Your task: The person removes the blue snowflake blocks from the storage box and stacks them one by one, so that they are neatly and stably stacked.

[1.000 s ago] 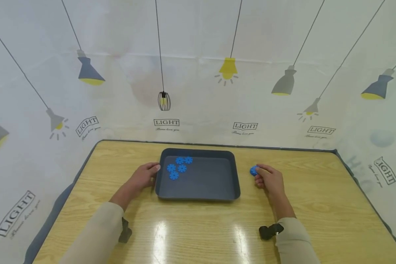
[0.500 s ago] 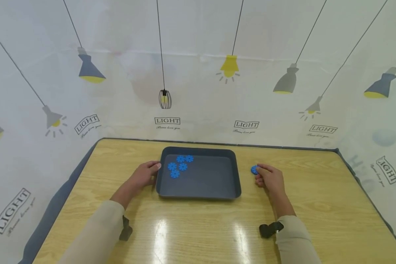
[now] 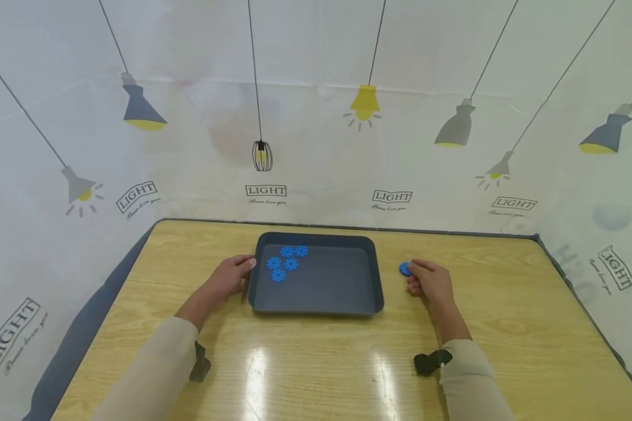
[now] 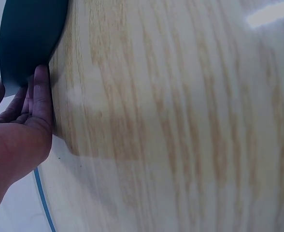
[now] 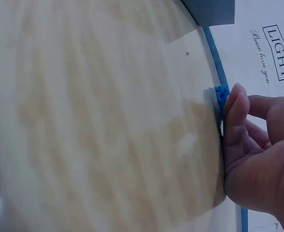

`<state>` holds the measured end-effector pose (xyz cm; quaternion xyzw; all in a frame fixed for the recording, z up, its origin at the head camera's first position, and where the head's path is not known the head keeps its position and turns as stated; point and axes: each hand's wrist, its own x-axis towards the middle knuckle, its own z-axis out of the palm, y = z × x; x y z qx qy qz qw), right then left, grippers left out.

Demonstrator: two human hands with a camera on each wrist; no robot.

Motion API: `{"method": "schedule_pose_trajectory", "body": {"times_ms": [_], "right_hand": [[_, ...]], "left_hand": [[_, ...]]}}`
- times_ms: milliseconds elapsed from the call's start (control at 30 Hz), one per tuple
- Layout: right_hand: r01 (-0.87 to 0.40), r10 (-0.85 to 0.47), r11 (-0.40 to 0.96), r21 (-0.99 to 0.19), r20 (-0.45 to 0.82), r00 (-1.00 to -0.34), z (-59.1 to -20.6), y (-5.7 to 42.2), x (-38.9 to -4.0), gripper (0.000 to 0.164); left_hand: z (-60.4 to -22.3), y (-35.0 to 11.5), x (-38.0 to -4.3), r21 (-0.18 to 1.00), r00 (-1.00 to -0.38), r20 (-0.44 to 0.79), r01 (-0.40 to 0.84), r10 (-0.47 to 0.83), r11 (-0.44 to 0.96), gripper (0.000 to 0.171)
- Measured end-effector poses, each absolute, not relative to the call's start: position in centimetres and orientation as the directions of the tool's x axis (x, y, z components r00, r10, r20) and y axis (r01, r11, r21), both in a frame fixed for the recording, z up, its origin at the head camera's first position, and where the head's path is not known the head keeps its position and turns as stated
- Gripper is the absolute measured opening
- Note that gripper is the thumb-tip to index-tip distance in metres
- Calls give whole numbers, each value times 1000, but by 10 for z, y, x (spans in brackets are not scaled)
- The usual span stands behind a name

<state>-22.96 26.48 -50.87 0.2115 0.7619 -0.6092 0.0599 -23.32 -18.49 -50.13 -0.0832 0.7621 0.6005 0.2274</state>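
Observation:
A shallow dark grey baking tray point(image 3: 332, 286) lies on the wooden table. Several flat blue notched discs point(image 3: 277, 275), shaped like small snowflakes, lie in its far left part. My left hand point(image 3: 230, 276) holds the tray's left wall, with the thumb at the rim and the fingers on the outer side point(image 4: 28, 104). To the right of the tray, close to the tabletop, my right hand point(image 3: 433, 283) pinches blue notched discs point(image 3: 405, 269) between thumb and fingers. From the side, in the right wrist view, these discs point(image 5: 221, 96) look stacked; the fingers partly cover them.
The light wooden table point(image 3: 316, 356) has a dark edge along the back and sides. Behind it stands a pale wall covering point(image 3: 316, 134) printed with hanging lamps. Each wrist carries a small black camera point(image 3: 429, 363).
Both hands keep their places and their hold. The head view shifts slightly; the discs in the tray lie as before.

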Motion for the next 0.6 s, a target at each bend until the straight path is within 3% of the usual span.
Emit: {"method": "schedule_pose_trajectory", "body": {"times_ms": [600], "right_hand": [[259, 139, 304, -917, -227, -964, -459, 234, -266, 49]], "left_hand": [[-502, -186, -231, 898, -895, -413, -371, 169, 236, 54]]}}
